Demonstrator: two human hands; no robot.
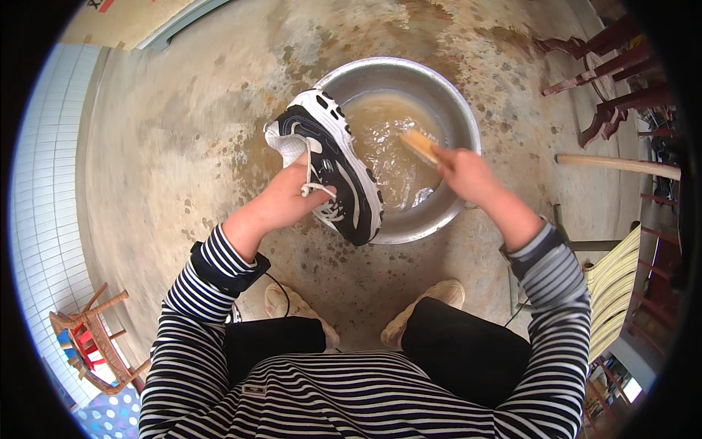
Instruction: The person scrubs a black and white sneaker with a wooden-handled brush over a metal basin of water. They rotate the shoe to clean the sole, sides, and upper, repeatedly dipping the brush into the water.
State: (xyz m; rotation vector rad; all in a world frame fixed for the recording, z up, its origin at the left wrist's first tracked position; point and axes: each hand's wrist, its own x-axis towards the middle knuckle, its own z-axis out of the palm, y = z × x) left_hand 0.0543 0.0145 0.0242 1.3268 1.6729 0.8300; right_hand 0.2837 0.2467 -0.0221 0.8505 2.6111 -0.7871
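My left hand (290,195) grips a black and white sneaker (337,164) at its opening, fingers inside and thumb by the white laces. The shoe is tipped on its side, its thick white sole facing the basin. It hangs over the left rim of a round metal basin (460,104). Cloudy brown water (384,164) with ripples fills the basin's bottom. In my right hand (466,174) is a scrubbing brush (419,145) with a yellowish back, held over the water and slightly blurred. Its bristles are hard to make out.
Wet spots mark the concrete floor (219,137). Dark red wooden furniture legs (609,71) and a pale wooden pole (620,163) are at right, above a striped folding seat (614,291). A wooden chair (101,340) lies left by the tiled wall (46,192). A cardboard box (126,22) stands at upper left.
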